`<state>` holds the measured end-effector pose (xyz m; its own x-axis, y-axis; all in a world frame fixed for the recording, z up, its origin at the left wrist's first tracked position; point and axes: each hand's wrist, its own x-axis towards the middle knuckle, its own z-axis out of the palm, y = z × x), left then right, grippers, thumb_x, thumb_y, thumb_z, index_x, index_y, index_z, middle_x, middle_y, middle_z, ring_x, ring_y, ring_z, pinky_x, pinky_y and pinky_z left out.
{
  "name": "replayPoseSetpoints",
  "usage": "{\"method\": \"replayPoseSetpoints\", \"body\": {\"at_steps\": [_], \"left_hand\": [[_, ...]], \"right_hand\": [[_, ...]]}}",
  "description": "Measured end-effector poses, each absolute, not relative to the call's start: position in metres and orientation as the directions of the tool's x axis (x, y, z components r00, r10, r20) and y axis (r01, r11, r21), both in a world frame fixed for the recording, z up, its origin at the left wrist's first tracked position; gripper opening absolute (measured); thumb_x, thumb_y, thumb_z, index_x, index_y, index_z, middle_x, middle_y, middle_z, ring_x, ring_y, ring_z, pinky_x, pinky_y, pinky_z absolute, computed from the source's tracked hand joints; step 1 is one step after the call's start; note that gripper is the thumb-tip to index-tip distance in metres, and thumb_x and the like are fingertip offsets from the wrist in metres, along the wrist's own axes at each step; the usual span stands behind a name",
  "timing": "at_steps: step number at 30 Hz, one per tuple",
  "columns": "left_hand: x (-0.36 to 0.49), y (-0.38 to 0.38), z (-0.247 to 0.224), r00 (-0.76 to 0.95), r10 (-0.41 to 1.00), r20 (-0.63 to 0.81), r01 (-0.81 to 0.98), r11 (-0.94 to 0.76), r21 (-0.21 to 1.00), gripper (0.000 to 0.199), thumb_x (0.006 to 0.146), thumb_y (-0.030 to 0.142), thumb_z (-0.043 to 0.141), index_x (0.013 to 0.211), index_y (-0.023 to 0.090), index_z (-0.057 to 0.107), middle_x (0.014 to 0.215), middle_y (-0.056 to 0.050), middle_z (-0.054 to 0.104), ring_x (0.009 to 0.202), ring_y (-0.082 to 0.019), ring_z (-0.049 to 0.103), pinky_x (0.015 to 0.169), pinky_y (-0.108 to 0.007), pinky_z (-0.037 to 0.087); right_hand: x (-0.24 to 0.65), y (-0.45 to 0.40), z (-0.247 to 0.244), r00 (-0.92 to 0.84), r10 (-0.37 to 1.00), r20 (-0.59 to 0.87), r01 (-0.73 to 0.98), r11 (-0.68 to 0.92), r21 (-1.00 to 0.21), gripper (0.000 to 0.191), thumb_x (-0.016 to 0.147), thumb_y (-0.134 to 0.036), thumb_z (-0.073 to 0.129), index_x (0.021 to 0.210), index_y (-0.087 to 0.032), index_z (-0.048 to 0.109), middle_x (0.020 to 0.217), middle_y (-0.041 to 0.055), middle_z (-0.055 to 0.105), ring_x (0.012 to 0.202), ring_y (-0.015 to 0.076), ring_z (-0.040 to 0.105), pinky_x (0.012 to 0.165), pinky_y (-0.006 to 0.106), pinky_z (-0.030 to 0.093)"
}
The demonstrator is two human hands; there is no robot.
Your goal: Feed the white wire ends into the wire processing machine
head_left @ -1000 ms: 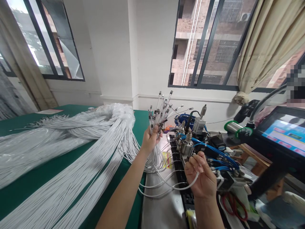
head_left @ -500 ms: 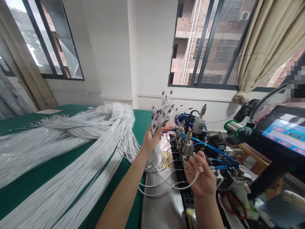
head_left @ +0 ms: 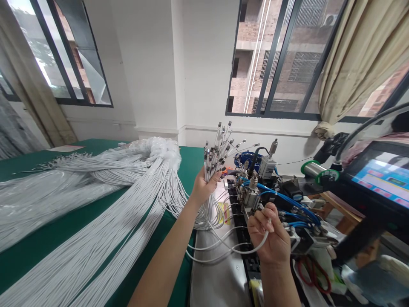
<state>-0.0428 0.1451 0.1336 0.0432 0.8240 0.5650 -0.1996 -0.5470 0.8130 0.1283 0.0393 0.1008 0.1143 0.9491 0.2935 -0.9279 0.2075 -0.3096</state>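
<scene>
My left hand (head_left: pixel 203 186) is wrapped round a bunch of white cables (head_left: pixel 209 213), whose small metal connectors (head_left: pixel 220 153) fan out above the fist. Lower and to the right, my right hand (head_left: pixel 268 232) pinches the end of one white cable (head_left: pixel 260 245), which loops back leftward over the metal plate (head_left: pixel 217 277). Beside my right hand stands a machine (head_left: pixel 251 196) with metal cylinders and blue tubes. Several other cables run from the bunch to the black track (head_left: pixel 238 217) along the machine's edge.
Long white cables (head_left: pixel 105 238) and plastic wrapping (head_left: pixel 162 149) cover much of the green table (head_left: pixel 191 157) at the left. A touchscreen (head_left: pixel 383 179), a wire spool (head_left: pixel 316 171) and red-handled scissors (head_left: pixel 315 277) are on the right.
My left thumb has shifted slightly on the bunch, and the cable tip at my right fingers sits a little higher. Otherwise both hands have hardly moved.
</scene>
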Motion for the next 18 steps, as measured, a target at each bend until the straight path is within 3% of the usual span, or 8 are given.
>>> {"method": "replayPoseSetpoints", "body": {"at_steps": [8,13,18], "left_hand": [[-0.038,0.138,0.138,0.071,0.802,0.593,-0.155,-0.578,0.801,0.038,0.087,0.05,0.052,0.108,0.019,0.053,0.065,0.003,0.057,0.038,-0.003,0.039,0.037,-0.017,0.033],[-0.035,0.121,0.146,0.153,0.759,0.633,0.023,-0.643,0.765,0.033,0.089,0.048,0.049,0.104,0.019,0.055,0.068,0.0,0.062,0.048,-0.008,0.054,0.046,-0.019,0.043],[-0.033,0.112,0.149,0.247,0.713,0.656,0.076,-0.689,0.721,0.03,0.089,0.045,0.05,0.102,0.019,0.056,0.067,0.001,0.062,0.053,-0.01,0.06,0.051,-0.02,0.045]], "right_hand": [[0.128,0.039,0.101,0.12,0.948,0.295,-0.922,0.216,-0.322,0.019,0.075,-0.007,0.066,0.088,-0.02,0.059,0.062,-0.009,0.056,0.044,0.0016,0.041,0.043,0.014,0.04],[0.126,0.038,0.105,0.13,0.95,0.283,-0.91,0.228,-0.347,0.018,0.073,-0.008,0.068,0.086,-0.019,0.06,0.061,-0.0097,0.056,0.042,0.0008,0.04,0.042,0.014,0.04],[0.125,0.038,0.105,0.142,0.952,0.27,-0.901,0.238,-0.362,0.018,0.07,-0.013,0.072,0.084,-0.019,0.063,0.063,-0.0094,0.058,0.041,0.0001,0.04,0.041,0.013,0.039]]}}
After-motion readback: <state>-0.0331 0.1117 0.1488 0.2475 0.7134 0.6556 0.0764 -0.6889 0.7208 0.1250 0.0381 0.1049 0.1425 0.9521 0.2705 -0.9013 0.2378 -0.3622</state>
